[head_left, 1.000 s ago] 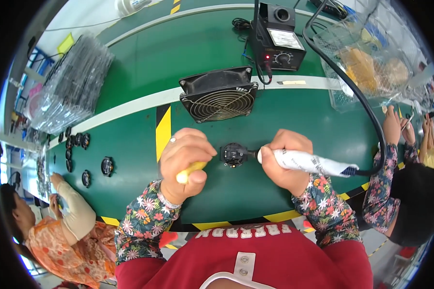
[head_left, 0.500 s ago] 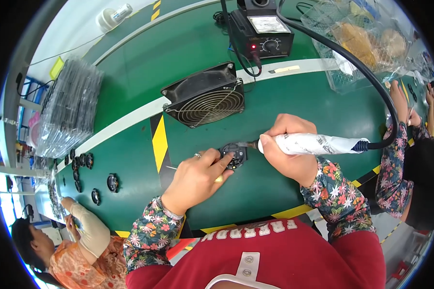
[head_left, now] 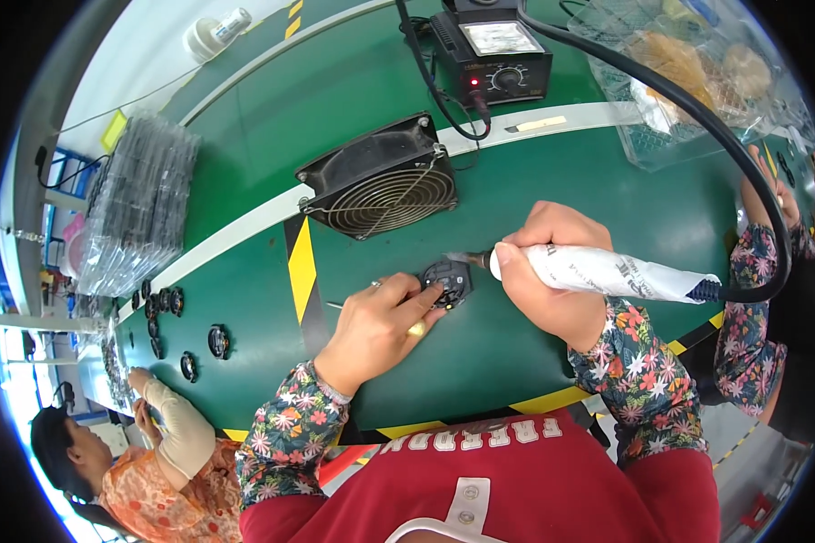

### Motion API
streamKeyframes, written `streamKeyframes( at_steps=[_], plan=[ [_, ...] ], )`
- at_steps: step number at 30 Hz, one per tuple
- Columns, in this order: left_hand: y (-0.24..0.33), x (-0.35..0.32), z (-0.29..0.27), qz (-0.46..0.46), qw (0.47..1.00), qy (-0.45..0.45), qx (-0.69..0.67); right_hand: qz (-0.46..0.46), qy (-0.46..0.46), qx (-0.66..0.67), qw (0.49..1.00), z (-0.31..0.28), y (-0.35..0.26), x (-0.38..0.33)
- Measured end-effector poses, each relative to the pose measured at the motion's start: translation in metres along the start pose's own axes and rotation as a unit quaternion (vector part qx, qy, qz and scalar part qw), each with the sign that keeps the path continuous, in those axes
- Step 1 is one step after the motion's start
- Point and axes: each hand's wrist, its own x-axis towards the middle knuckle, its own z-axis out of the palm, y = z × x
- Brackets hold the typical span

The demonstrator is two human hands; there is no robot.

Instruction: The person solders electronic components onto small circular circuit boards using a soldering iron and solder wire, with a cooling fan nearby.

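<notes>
With closed fingers, my left hand [head_left: 371, 330] presses a small round black plastic part [head_left: 455, 275] against the green table. A slim tool with a yellow section [head_left: 417, 328] is tucked in the same hand; its thin end sticks out on the left, and its kind is unclear. My right hand [head_left: 557, 294] grips a soldering iron [head_left: 607, 271] whose handle is wrapped in white printed paper. The iron's tip [head_left: 462, 258] lies at the upper edge of the black part; whether it touches is hard to see.
Beyond my hands stands a black fan [head_left: 380, 181], with a soldering station [head_left: 493, 59] behind it. Several black rings [head_left: 218, 342] lie at left near stacked clear trays [head_left: 140, 204]. A plastic bag [head_left: 679, 90] sits far right. The iron's thick cable [head_left: 688, 100] arches over the right side. Co-workers sit both sides.
The soldering iron and my right hand have shifted slightly right, its tip now at the part's upper edge. The black part has moved a little right and turned. The cable has swung right.
</notes>
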Motion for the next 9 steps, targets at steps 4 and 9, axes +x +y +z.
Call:
streamKeyframes(
  at_steps=[4, 9],
  plan=[
    [0.031, 0.030, 0.019, 0.064, 0.998, 0.016, -0.018, -0.016, 0.013, -0.006, 1.000, -0.002, -0.004, 0.004],
    [0.067, 0.041, 0.048, 0.142, 0.984, -0.051, -0.098, -0.030, 0.024, 0.010, 0.999, -0.006, -0.005, 0.004]
  ],
)
